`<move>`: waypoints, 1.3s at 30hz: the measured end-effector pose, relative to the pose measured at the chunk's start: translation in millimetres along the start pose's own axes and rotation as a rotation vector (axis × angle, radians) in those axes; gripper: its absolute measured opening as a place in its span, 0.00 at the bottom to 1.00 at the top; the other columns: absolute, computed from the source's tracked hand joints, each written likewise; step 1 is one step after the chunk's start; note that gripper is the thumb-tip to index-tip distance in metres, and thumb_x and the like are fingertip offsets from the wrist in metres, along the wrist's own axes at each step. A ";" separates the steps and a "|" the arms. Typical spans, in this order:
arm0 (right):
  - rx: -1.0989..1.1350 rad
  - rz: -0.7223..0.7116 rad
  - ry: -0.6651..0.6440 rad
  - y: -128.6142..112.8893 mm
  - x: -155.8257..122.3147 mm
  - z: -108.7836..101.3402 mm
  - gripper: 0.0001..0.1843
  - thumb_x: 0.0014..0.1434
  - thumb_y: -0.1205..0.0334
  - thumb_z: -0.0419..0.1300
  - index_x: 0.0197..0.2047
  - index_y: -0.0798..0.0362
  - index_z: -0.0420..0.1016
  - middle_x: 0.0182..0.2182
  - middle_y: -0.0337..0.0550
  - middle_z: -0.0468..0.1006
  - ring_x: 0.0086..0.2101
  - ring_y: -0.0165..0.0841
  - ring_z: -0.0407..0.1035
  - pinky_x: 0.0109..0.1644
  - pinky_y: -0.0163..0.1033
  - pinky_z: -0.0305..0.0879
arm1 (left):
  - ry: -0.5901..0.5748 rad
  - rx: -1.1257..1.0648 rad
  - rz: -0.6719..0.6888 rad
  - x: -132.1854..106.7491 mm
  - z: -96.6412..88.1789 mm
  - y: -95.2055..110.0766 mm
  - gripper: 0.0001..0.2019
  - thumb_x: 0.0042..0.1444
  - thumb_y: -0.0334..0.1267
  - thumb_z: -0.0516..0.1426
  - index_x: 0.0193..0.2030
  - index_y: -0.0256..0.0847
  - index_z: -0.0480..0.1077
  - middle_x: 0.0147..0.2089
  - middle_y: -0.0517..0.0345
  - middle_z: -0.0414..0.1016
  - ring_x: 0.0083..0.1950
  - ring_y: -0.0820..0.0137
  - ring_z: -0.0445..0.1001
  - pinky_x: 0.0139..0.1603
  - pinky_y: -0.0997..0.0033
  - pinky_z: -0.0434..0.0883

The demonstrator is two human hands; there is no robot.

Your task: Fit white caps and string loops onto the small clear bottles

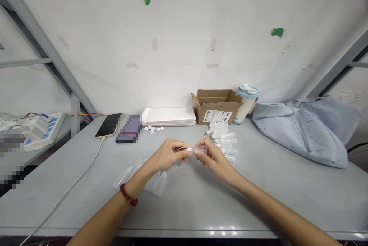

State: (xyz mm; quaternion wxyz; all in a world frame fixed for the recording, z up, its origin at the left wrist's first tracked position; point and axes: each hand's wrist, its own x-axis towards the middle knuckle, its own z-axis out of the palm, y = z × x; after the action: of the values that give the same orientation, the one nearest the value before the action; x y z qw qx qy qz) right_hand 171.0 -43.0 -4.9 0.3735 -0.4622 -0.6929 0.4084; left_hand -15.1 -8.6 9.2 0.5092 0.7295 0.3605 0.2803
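Note:
Above the middle of the grey table, my two hands meet at a small clear plastic bottle lying level. My left hand pinches its white neck end, where a thin pale tube or strip curves past the fingers. Closed round the clear body at the other end is my right hand. Beneath my left forearm lie several similar clear bottles, partly hidden by the wrist. Just beyond my right hand, more clear bottles with white tops lie in a fanned pile. Several small white caps rest farther back.
An open cardboard box and a blue-lidded cup stand by the wall. Stacked white packets lie left of the box. A phone with a cable, a blurred purple item and blue patterned cloth flank them.

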 end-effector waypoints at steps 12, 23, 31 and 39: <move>0.034 -0.028 0.023 -1.8 -2.0 0.6 0.11 0.61 0.51 0.50 0.39 0.50 0.59 0.23 0.34 0.66 0.23 0.28 0.59 0.27 0.35 0.54 | -0.006 0.042 -0.030 0.5 1.8 -0.8 0.21 0.58 0.50 0.50 0.22 0.36 0.65 0.22 0.60 0.67 0.24 0.74 0.67 0.28 0.75 0.65; 0.358 0.139 -0.100 7.5 5.1 -1.5 0.15 0.59 0.47 0.52 0.33 0.49 0.56 0.20 0.29 0.64 0.16 0.23 0.51 0.19 0.31 0.45 | 0.014 0.085 -0.003 -2.0 6.8 5.2 0.11 0.54 0.41 0.54 0.32 0.36 0.74 0.31 0.57 0.74 0.34 0.69 0.70 0.36 0.74 0.66; 0.459 0.327 -0.094 4.3 6.9 -2.7 0.20 0.53 0.43 0.56 0.31 0.50 0.56 0.18 0.30 0.65 0.16 0.22 0.50 0.20 0.30 0.39 | 0.041 0.233 0.086 -0.1 10.1 -1.6 0.12 0.55 0.40 0.53 0.28 0.35 0.73 0.25 0.61 0.68 0.28 0.74 0.63 0.28 0.77 0.61; 0.423 0.239 0.053 5.1 11.1 -11.3 0.18 0.53 0.45 0.57 0.31 0.50 0.57 0.20 0.31 0.67 0.17 0.23 0.53 0.24 0.32 0.50 | 0.212 0.469 0.102 7.0 -10.3 -18.5 0.12 0.55 0.35 0.53 0.45 0.38 0.70 0.45 0.51 0.71 0.45 0.66 0.70 0.45 0.68 0.70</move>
State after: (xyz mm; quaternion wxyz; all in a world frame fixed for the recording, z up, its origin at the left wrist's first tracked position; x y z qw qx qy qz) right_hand 179.5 -28.7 -3.6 0.4290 -0.4630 -0.5224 0.5734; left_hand -23.5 6.7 -4.7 0.2707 0.8114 0.4299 0.2890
